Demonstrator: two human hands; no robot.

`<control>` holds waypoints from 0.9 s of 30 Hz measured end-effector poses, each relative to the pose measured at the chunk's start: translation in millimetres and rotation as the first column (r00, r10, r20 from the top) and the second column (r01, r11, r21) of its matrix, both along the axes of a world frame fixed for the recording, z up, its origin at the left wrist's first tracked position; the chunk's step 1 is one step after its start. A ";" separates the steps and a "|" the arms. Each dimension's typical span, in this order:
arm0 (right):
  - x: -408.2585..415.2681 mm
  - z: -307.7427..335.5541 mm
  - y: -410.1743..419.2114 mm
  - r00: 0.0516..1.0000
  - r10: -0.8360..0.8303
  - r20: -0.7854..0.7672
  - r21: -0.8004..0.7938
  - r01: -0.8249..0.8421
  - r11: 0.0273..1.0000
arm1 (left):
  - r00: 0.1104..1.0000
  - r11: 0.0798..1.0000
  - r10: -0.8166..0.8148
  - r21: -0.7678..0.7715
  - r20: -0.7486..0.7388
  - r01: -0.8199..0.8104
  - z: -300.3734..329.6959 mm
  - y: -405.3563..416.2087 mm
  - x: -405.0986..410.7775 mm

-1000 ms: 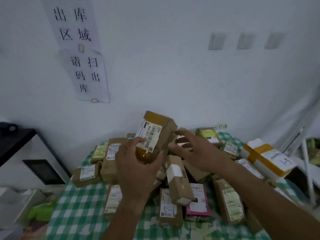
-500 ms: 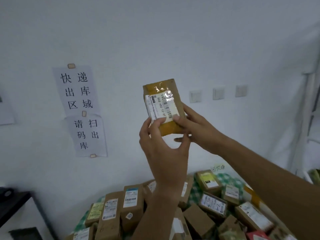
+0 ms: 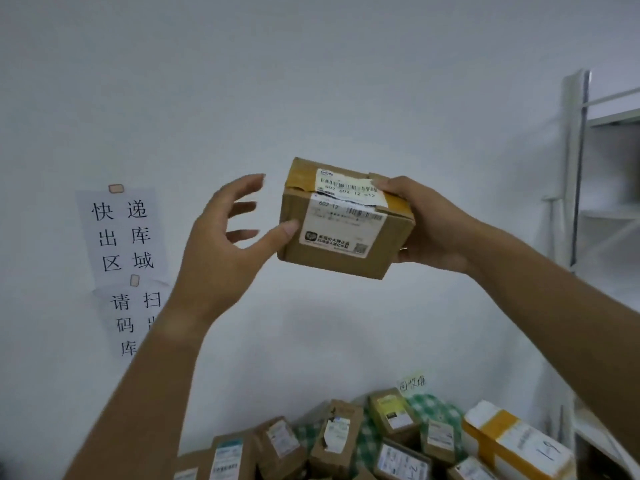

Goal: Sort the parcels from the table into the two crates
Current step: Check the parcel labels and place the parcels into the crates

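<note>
While one parcel (image 3: 341,220) is held, two hands (image 3: 221,244) flank it.

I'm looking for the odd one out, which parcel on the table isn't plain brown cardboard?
The white box with a yellow band at the far right of the pile; the others are brown cartons.

Table under green-checked cloth (image 3: 429,408), frame's 5 o'clock: brown parcels (image 3: 341,433) heaped; white-yellow box (image 3: 512,441) at heap's 3 o'clock.

Single head-worn wide-angle view, facing forward and slightly up at a white wall (image 3: 346,81), raised hands close to the lens, surface (image 3: 429,407) only along the bottom edge
</note>
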State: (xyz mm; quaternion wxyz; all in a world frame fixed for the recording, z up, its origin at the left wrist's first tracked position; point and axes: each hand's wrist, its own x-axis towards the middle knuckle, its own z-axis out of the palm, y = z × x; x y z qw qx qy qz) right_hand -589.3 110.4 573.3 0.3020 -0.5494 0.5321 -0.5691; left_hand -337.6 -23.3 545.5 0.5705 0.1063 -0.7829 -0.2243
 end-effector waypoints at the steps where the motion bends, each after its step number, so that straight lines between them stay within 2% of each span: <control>1: 0.8 4.0 3.0 1.000 0.008 -0.013 0.013 -0.008 1.000 | 0.996 0.996 -0.079 0.037 0.048 0.077 4.3 -2.2 0.4; 5: 7.1 15.7 11.1 0.998 0.038 -0.057 0.076 -0.033 0.997 | 0.911 0.908 -0.407 0.144 0.072 0.394 6.2 -5.4 -2.9; 7: 10.3 18.6 12.4 0.997 0.029 -0.075 0.092 -0.022 0.996 | 0.877 0.863 -0.480 0.189 0.020 0.468 3.3 -2.6 -5.8; 12: 10.8 14.9 13.9 0.997 -0.041 -0.069 0.043 0.044 0.998 | 0.881 0.823 -0.441 0.313 -0.173 0.474 -6.4 2.6 -6.7; 14: 15.8 8.2 13.8 0.991 -0.055 -0.123 0.002 0.056 0.998 | 0.883 0.800 -0.427 0.375 -0.193 0.469 -9.9 4.8 -4.3; 16: 23.8 -1.1 10.7 0.977 -0.051 -0.209 -0.042 0.043 0.998 | 0.889 0.807 -0.423 0.375 -0.173 0.457 -12.2 3.9 1.5; 18: 29.8 -10.4 7.6 0.969 -0.010 -0.245 -0.104 -0.016 0.994 | 0.918 0.868 -0.387 0.301 -0.091 0.396 -14.0 -1.2 13.6; 21: 32.9 -21.0 8.3 0.929 -0.053 -0.366 -0.258 -0.047 0.965 | 0.987 0.993 -0.117 0.034 0.111 0.114 -17.6 -9.6 33.9; 24: 41.7 -29.8 4.2 0.869 -0.167 -0.466 -0.363 -0.016 0.932 | 0.991 0.977 0.079 -0.204 0.105 -0.056 -24.4 -16.3 45.1; 27: 51.0 -39.4 -4.2 0.827 -0.232 -0.511 -0.413 0.000 0.911 | 0.994 0.957 0.093 -0.281 0.061 -0.073 -29.5 -22.8 51.8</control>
